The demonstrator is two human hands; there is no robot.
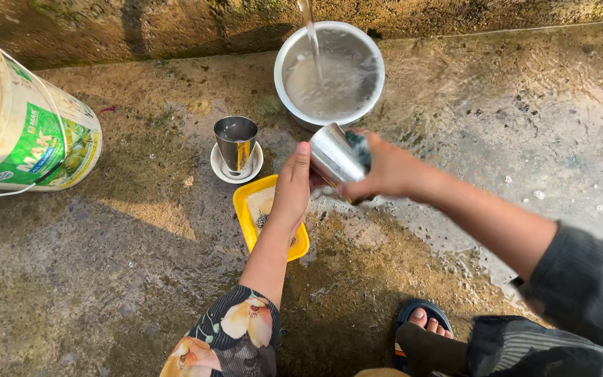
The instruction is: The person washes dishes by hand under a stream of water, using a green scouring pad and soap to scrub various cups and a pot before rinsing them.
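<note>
Steel tumbler (335, 155) in both hands; pot (329, 73) holds water.

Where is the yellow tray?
In the head view, the yellow tray lies on the wet concrete ground near the middle, just under the left hand, below the steel cup on its white saucer.

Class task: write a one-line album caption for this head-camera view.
Both hands, left hand and right hand, hold a steel cup near a water-filled pot.
</note>
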